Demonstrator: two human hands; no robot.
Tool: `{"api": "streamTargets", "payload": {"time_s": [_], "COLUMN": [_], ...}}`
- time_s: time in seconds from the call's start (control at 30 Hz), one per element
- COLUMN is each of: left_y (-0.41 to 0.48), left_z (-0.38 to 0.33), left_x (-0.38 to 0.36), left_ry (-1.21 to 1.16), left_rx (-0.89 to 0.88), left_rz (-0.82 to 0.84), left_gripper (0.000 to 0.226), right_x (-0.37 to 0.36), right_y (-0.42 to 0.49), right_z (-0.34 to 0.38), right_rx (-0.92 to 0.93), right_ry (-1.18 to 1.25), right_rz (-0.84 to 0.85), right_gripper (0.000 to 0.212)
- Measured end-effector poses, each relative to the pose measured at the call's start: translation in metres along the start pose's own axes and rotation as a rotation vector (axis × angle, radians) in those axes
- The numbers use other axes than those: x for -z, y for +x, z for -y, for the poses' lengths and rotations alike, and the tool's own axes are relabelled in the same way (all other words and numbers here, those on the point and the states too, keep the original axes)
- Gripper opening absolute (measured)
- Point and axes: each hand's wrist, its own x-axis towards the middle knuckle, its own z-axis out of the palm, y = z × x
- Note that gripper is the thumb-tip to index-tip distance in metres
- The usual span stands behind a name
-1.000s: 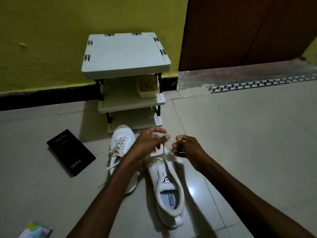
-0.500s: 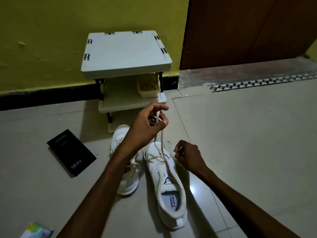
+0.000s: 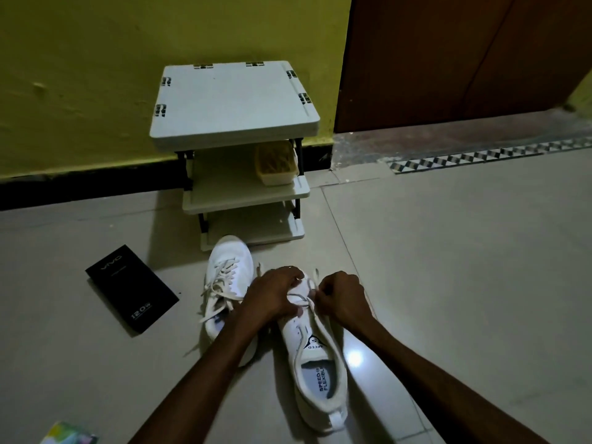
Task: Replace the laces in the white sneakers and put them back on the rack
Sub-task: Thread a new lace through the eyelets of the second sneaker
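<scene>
Two white sneakers lie on the tiled floor in front of a small three-tier rack (image 3: 234, 100). The left sneaker (image 3: 226, 283) is laced, its lace ends trailing loose. The right sneaker (image 3: 320, 370) points away from me, its forefoot partly laced with a white lace (image 3: 304, 298). My left hand (image 3: 272, 296) rests curled over this sneaker's toe area and grips it. My right hand (image 3: 341, 298) is curled at the sneaker's right side and pinches the lace by the eyelets.
A black phone box (image 3: 131, 288) lies on the floor to the left. A yellowish container (image 3: 277, 163) sits on the rack's middle shelf. A colourful packet (image 3: 69, 434) shows at the bottom left. Yellow wall behind, brown door (image 3: 464, 56) at right.
My left hand, which held the lace raised high half a second ago, has dropped down onto the right sneaker's toe. My right hand has moved in closer to the eyelets.
</scene>
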Motion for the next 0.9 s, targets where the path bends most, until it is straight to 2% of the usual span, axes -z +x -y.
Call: {"api": "streamTargets", "payload": {"time_s": [0.13, 0.23, 0.3, 0.4, 0.47, 0.53, 0.6, 0.63, 0.7, 0.73, 0.83, 0.9], "left_y": [-0.001, -0.002, 0.000, 0.002, 0.000, -0.005, -0.010, -0.013, -0.016, -0.017, -0.016, -0.013], "left_z": [-0.006, -0.010, -0.011, -0.008, -0.008, -0.014, -0.023, -0.026, -0.030, -0.031, -0.035, -0.039], "left_x": [-0.002, -0.002, -0.002, -0.006, -0.007, 0.001, 0.018, 0.028, 0.045, 0.051, 0.063, 0.066], "left_ry": [0.071, 0.085, 0.066, -0.131, -0.347, -0.688, -0.974, -1.022, -0.965, -0.896, -0.805, -0.804], "left_rx": [0.016, 0.016, 0.065, 0.106, 0.081, 0.049, 0.027, 0.014, -0.023, -0.045, -0.066, -0.041], "left_rz": [-0.038, -0.053, -0.010, -0.072, -0.202, -0.272, -0.274, -0.259, -0.211, -0.189, -0.190, -0.226], "left_gripper": [0.066, 0.066, 0.074, 0.065, 0.047, 0.037, 0.035, 0.034, 0.031, 0.029, 0.025, 0.024], "right_x": [0.021, 0.066, 0.093, 0.093, 0.077, 0.062, 0.049, 0.042, 0.031, 0.028, 0.023, 0.018], "right_y": [0.006, 0.008, 0.004, -0.004, -0.006, -0.007, -0.006, -0.005, -0.004, -0.005, -0.005, -0.006], "right_z": [0.018, 0.055, 0.077, 0.088, 0.079, 0.061, 0.039, 0.027, 0.010, 0.006, 0.005, 0.007], "right_rx": [0.052, 0.146, 0.240, 0.188, 0.032, -0.130, -0.196, -0.177, -0.093, -0.062, -0.020, 0.000], "right_ry": [0.035, 0.290, 0.487, 0.777, 0.936, 0.988, 0.832, 0.653, 0.276, 0.165, 0.046, -0.070], "right_rz": [-0.098, -0.338, -0.415, -0.309, -0.199, -0.103, -0.034, -0.015, 0.036, 0.074, 0.225, 0.245], "right_gripper": [0.035, 0.027, 0.020, 0.020, 0.024, 0.022, 0.022, 0.023, 0.027, 0.031, 0.051, 0.058]}}
